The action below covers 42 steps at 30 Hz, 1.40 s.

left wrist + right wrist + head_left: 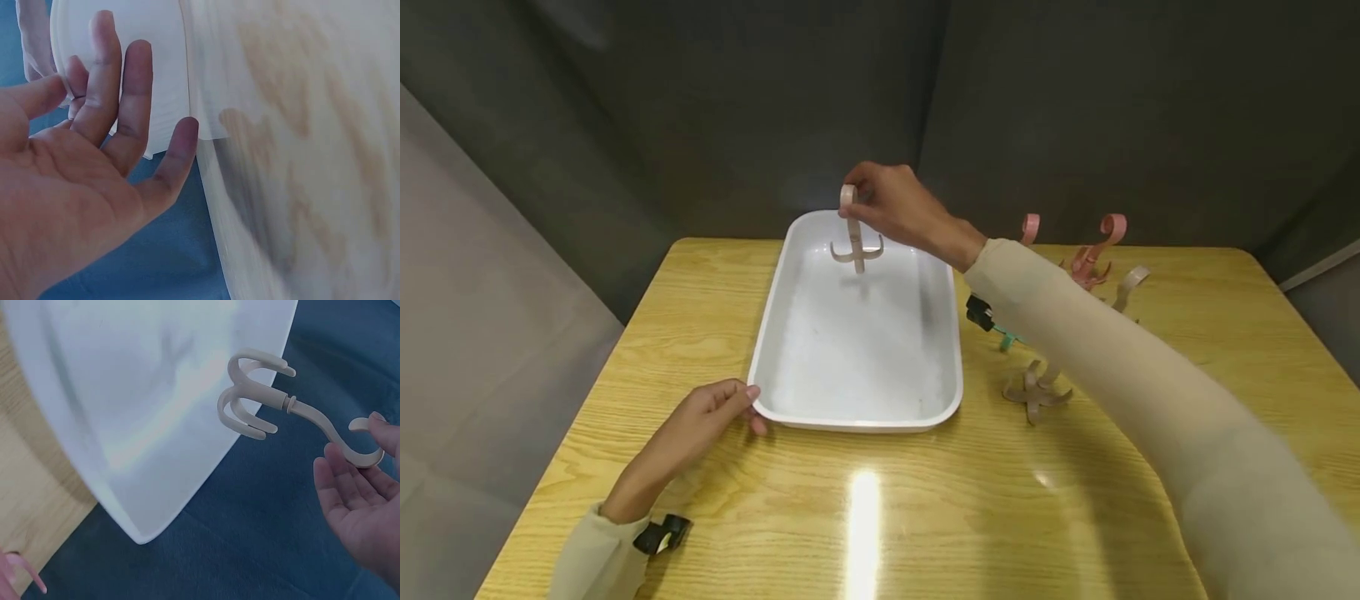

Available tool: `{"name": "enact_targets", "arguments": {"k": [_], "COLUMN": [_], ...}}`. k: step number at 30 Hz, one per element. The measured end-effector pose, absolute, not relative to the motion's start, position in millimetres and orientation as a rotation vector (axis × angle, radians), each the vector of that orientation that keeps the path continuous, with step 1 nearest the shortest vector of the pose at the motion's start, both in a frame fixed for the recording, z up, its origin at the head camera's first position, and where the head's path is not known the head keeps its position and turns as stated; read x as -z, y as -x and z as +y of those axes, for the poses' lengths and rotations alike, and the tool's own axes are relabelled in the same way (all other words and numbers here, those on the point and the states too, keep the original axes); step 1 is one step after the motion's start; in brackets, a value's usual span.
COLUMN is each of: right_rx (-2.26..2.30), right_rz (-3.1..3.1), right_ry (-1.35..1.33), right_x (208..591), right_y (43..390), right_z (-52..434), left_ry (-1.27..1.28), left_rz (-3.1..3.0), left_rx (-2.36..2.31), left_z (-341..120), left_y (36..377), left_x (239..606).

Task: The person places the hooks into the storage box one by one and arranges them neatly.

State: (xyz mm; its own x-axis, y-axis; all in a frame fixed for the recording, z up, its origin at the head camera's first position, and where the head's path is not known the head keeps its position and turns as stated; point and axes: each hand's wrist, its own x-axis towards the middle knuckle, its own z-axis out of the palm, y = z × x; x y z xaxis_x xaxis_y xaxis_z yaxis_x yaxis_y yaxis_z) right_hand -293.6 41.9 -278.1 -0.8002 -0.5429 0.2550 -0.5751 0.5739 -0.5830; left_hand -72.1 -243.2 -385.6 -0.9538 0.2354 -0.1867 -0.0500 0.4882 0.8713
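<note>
In the head view, my right hand holds a beige four-pronged hanger hook by its curved top, above the far end of a white tray. Its prongs hang down over the tray floor. The right wrist view shows thumb and fingers pinching the hook's curl, while the pronged end sticks out free. At the tray's near left corner my left hand pinches the rim between thumb and index finger. The other fingers of that hand spread loosely beside the tray in the left wrist view.
Right of the tray, partly behind my right sleeve, stand pink hooks, a beige hook, a brownish hook and a green piece. A dark curtain hangs behind the wooden table.
</note>
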Motion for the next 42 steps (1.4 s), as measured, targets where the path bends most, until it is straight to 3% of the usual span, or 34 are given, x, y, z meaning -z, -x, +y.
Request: {"name": "enact_targets", "arguments": {"k": [42], "right_rx": [-1.008], "right_rz": [-2.867], "right_ry": [-0.884], "right_x": [309], "right_y": [305], "right_z": [-1], "left_ry": [-0.144], "left_rz": [2.443], "left_rx": [-1.451], "left_z": [-242], "left_y": [63], "left_x": [386]}}
